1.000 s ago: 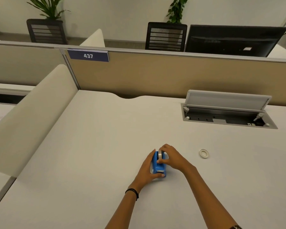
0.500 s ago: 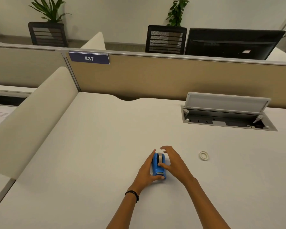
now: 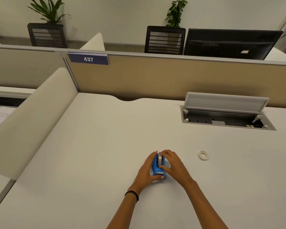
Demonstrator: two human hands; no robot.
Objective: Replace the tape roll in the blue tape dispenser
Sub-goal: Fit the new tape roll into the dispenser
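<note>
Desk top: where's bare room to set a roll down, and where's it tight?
Free: the wide stretch of desk between the cream side divider and the left hand; also the strip between the white ring and the open cable tray. Crowded: around the blue tape dispenser, with the right hand on its other side.

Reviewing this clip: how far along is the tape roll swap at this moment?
A roll already sits in the blue tape dispenser. The left hand steadies its side while the right hand presses at the roll. A small white ring lies apart on the desk; which roll is the new one is unclear.
</note>
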